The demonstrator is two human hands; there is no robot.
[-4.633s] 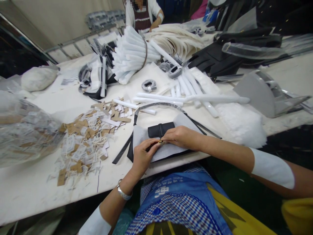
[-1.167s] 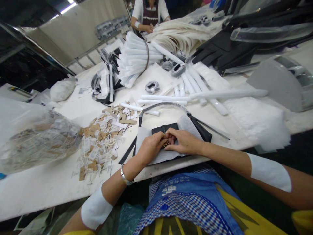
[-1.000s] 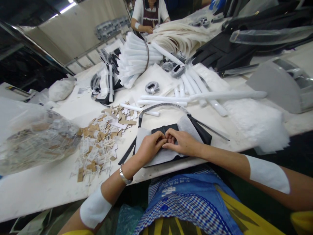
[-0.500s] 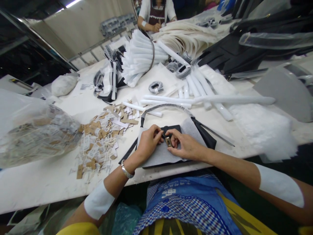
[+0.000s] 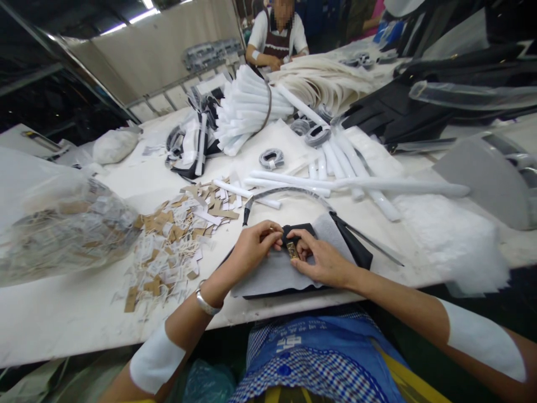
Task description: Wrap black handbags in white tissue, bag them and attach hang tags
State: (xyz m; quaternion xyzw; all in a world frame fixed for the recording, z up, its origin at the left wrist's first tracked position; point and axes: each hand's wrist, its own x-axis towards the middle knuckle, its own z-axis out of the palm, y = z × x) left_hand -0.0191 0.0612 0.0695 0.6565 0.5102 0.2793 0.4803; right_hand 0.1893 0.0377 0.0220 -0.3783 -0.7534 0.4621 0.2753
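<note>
A black handbag [image 5: 356,246] lies in front of me at the table's edge, its arched handle [image 5: 289,191] wrapped in clear film. Over its body is spread a pale grey sheet [image 5: 268,277]. Between thumb and fingers of my right hand [image 5: 325,258] is a gold metal clasp [image 5: 292,251], held above the sheet by the black flap [image 5: 302,229]. My left hand [image 5: 255,246], with a silver bangle at the wrist, is pinched just left of the clasp. What its fingertips hold, if anything, is hidden.
To the left lie a heap of string tags [image 5: 168,246] and a clear plastic bag [image 5: 67,229] full of more. Behind the handbag are white foam tubes [image 5: 289,182], a tied white bundle [image 5: 247,109] and a coiled strap [image 5: 271,158]. A co-worker [image 5: 277,42] sits across the table.
My left hand has drawn slightly away to the left from the clasp. The clasp has turned in my right fingers and shows a different face. The view has tilted up a little.
</note>
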